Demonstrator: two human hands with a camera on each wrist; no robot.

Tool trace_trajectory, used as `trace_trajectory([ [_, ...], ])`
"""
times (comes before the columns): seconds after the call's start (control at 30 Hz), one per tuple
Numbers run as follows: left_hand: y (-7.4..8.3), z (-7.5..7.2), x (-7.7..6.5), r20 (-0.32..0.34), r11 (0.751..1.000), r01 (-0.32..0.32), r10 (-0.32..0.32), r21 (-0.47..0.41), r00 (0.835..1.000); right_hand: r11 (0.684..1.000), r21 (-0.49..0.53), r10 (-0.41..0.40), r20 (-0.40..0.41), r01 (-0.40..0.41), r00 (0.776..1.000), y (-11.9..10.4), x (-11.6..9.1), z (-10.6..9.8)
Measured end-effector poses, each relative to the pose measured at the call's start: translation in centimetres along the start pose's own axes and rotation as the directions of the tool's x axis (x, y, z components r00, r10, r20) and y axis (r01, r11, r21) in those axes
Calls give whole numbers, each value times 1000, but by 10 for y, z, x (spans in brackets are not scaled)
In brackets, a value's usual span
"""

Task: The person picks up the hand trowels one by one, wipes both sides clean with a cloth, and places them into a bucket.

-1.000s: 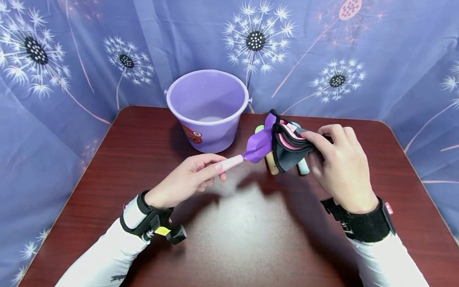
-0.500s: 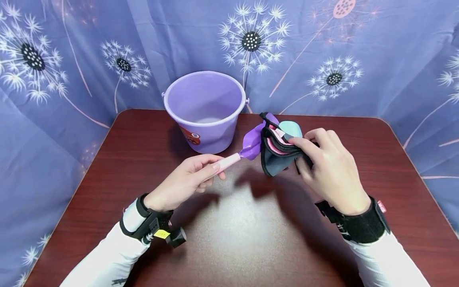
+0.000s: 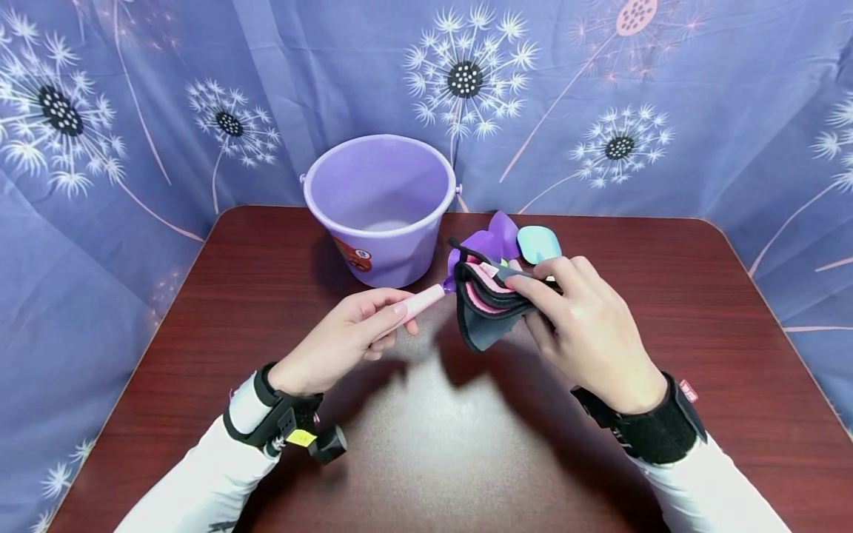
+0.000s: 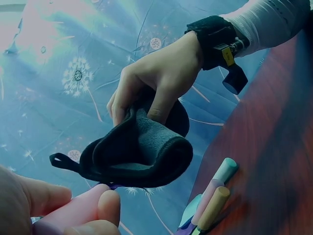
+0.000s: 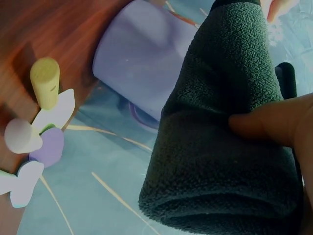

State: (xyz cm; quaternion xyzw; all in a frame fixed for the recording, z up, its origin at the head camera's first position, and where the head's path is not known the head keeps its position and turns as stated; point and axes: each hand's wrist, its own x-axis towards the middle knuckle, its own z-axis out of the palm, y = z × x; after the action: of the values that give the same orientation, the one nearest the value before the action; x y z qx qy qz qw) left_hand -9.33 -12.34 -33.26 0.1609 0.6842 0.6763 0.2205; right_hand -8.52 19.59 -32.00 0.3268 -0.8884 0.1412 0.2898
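Head view: dark cloth [image 3: 492, 326] partly hides pink-handled tool [image 3: 428, 297] near bucket [image 3: 400, 259].

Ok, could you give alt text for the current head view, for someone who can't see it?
A person's left hand holds a pink-handled purple plastic tool while the right hand grips a folded dark-grey cloth with black edging and pink layers. Behind, a round lilac plastic bucket stands on a reddish-brown table before a blue dandelion-print curtain.
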Motion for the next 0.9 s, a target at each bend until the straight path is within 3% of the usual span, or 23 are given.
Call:
trace_trajectory([
  [0.17,0,0,0,3,999,-6,7,-39,1000,1000,9,-30,-35,30,999,-5,1,4],
  [0.47,-1,-2,0,32,980,-9,16,-198,999,994,1,-108,-119,109,987,-3,3,6],
  [0.9,-3,-3,-1,68,968,-23,41,-249,997,996,-41,-86,-118,81,989,13,2,3],
])
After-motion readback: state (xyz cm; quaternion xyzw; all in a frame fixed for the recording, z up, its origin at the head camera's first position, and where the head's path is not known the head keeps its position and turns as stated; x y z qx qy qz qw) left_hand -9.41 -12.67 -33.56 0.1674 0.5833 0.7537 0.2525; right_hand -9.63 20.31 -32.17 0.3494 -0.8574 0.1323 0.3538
